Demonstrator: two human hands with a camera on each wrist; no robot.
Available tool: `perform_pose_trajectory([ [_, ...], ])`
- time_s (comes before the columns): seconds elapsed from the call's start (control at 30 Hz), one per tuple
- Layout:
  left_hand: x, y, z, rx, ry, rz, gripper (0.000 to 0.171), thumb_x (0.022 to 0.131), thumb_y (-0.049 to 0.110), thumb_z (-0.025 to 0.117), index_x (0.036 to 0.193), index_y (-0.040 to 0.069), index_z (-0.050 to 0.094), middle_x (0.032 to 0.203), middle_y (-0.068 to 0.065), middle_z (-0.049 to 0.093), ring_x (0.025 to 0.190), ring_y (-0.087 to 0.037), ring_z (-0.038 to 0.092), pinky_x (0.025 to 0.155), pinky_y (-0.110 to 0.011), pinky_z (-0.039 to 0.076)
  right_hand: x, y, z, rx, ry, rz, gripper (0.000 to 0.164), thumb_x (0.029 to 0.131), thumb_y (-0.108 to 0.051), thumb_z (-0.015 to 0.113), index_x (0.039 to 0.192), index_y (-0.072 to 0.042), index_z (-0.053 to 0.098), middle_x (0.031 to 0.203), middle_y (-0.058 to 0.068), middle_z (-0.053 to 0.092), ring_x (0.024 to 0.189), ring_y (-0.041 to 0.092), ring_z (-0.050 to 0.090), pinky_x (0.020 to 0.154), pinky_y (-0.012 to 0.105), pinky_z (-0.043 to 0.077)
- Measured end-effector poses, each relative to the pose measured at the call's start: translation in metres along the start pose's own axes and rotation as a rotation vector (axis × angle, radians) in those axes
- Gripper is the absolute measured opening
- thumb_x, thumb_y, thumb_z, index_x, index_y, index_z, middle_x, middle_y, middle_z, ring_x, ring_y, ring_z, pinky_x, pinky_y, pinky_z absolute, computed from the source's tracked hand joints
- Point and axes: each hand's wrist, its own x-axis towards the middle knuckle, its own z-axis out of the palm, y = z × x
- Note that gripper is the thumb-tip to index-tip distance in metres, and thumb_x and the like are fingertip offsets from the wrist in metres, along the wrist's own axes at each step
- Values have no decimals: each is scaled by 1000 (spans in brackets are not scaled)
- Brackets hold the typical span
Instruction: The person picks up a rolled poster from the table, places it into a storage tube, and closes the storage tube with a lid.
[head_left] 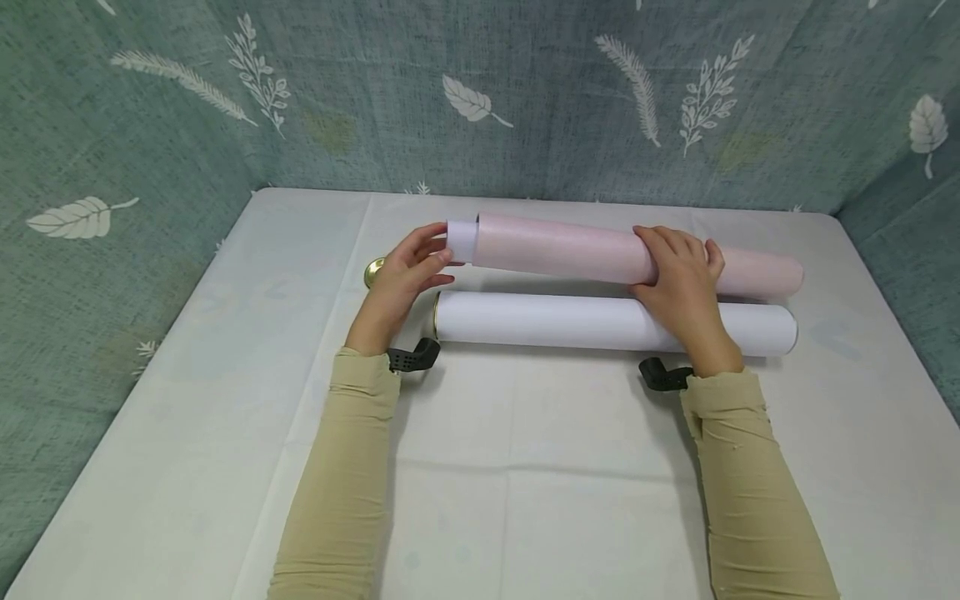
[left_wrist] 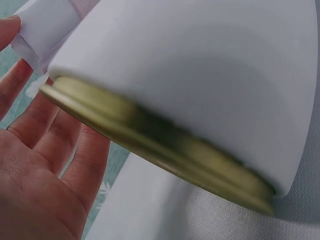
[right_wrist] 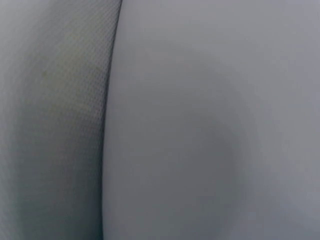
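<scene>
A pink tube (head_left: pixel 558 247) lies across the back of the table, and a white paper roll (head_left: pixel 461 241) sticks out of its left end. My left hand (head_left: pixel 405 279) holds that roll's end between thumb and fingers; in the left wrist view the roll (left_wrist: pixel 47 30) shows beside the thumb. Further right, my right hand (head_left: pixel 682 287) grips the pink tube from above. In front of it lies a white tube (head_left: pixel 540 320) with a gold rim (left_wrist: pixel 150 145) at its left end. The right wrist view is filled by the white tube (right_wrist: pixel 210 120), so the right hand is hidden there.
A round gold cap (head_left: pixel 373 272) is partly hidden behind my left hand. The table (head_left: pixel 465 517) has a white cloth. Green leaf-patterned fabric (head_left: pixel 525 100) hangs behind and at both sides.
</scene>
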Motion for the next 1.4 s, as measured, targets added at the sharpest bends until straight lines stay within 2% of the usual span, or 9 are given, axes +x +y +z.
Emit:
perform_pose_trajectory([
  [0.27, 0, -2, 1, 4, -13, -5, 45, 89, 17, 56, 131, 12, 41, 126, -11, 46, 108, -25, 50, 90, -48, 38, -2, 0, 1, 4, -2, -3, 73, 68, -12, 78, 132, -18, 43, 130, 8, 44, 121, 27, 32, 101, 48, -3],
  [0.47, 2, 0, 2, 46, -16, -14, 47, 88, 21, 57, 132, 14, 41, 125, -10, 47, 108, -23, 50, 90, -46, 39, -1, 0, 2, 0, 12, -19, 73, 67, -11, 78, 132, -19, 44, 129, 8, 45, 121, 27, 32, 101, 48, -2],
  [0.63, 2, 2, 4, 74, -18, -35, 47, 88, 23, 58, 131, 14, 42, 124, -10, 48, 106, -23, 52, 90, -46, 38, -1, 0, 2, 4, 10, -19, 73, 67, -11, 78, 132, -19, 44, 129, 8, 45, 121, 27, 32, 101, 48, -2],
  [0.9, 2, 4, 8, 92, -29, -70, 47, 87, 26, 58, 131, 16, 42, 123, -7, 49, 106, -21, 52, 89, -41, 41, -1, 0, 2, 4, 16, -22, 72, 68, -12, 78, 131, -19, 44, 129, 8, 45, 120, 27, 32, 101, 48, -1],
  [1.4, 6, 2, 14, 106, -23, -88, 44, 88, 23, 58, 129, 15, 44, 120, -9, 51, 102, -22, 54, 87, -43, 42, -1, 0, 1, 2, 19, -19, 73, 67, -12, 78, 131, -18, 45, 129, 8, 45, 120, 27, 33, 101, 49, -1],
])
